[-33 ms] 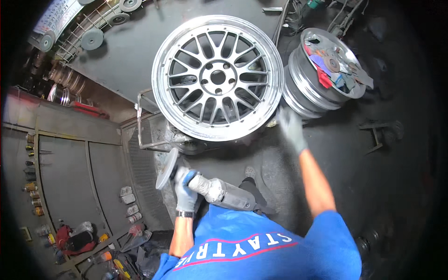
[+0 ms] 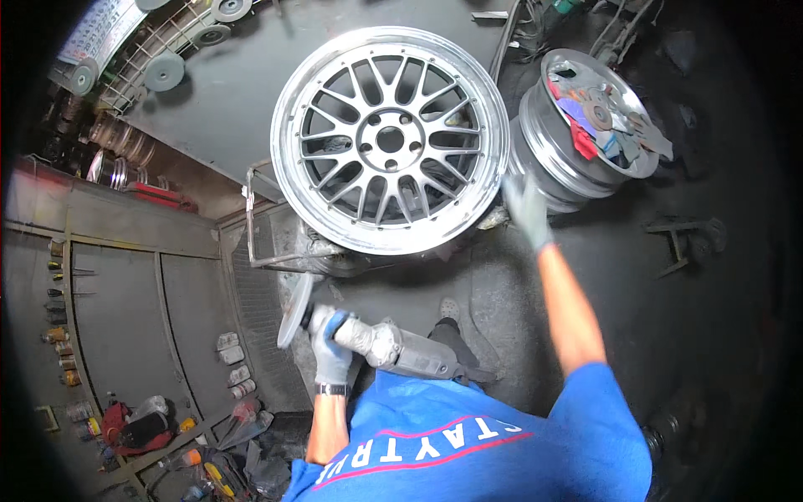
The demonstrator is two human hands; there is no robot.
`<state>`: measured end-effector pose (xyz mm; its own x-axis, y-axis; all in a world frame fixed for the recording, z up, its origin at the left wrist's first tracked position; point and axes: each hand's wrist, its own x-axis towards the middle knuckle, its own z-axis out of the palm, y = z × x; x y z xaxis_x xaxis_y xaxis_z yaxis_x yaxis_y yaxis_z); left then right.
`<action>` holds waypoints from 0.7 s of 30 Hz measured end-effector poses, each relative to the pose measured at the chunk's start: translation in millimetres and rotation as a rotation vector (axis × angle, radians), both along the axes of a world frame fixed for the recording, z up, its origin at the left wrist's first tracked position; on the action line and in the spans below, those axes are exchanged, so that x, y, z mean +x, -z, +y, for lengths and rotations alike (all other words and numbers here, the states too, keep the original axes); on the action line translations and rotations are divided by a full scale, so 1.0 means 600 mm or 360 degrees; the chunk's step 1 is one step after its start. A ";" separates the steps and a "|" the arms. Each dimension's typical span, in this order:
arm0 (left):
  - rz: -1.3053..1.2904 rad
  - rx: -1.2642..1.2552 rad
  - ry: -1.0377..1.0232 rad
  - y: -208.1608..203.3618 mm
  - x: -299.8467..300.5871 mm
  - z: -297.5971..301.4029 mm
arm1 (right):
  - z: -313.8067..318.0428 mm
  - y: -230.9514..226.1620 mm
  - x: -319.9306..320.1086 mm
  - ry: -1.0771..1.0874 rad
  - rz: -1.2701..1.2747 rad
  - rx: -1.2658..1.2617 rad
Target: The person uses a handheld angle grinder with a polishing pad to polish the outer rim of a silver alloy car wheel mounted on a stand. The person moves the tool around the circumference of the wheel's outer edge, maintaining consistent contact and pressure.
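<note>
A large silver alloy wheel with a bright polished lip and mesh-like spokes faces me at the top centre. My left hand, in a grey glove, is wrapped round the neck of an angle polisher. The tool's body lies across the front of my blue shirt, and its round pale disc points left, apart from the wheel. My right hand, also gloved, is at the lower right edge of the wheel lip. Motion smears its fingers, so I cannot tell whether they touch the rim or hold anything.
Right of the wheel, another rim holds abrasive discs and coloured cloth pieces. A metal frame stands at the wheel's lower left. Spare discs hang on a wire rack at upper left. Bottles and bags crowd the lower left.
My right hand has shifted slightly right and down along the wheel's edge. The polisher and its disc have moved a little left and down, still in my left hand.
</note>
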<state>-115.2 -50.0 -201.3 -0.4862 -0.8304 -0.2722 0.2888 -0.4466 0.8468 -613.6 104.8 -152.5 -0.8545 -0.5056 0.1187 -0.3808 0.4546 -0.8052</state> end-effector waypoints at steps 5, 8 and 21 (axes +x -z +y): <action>-0.0158 0.0191 -0.0439 -0.050 0.024 0.069 | -0.221 -0.078 -0.252 0.0102 0.0752 0.0045; -0.0191 0.0323 -0.0669 -0.062 0.032 0.107 | -0.279 -0.075 -0.271 -0.0150 0.0673 0.0177; -0.0221 0.0244 -0.0554 -0.055 0.079 0.099 | -0.177 0.072 -0.169 0.0281 0.0480 -0.0257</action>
<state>-68.0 9.3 -168.1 -0.1330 -0.8837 -0.4488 0.3325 -0.4664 0.8197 -715.1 -1.2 -195.9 -0.8413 -0.3079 0.4443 -0.5388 0.4106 -0.7356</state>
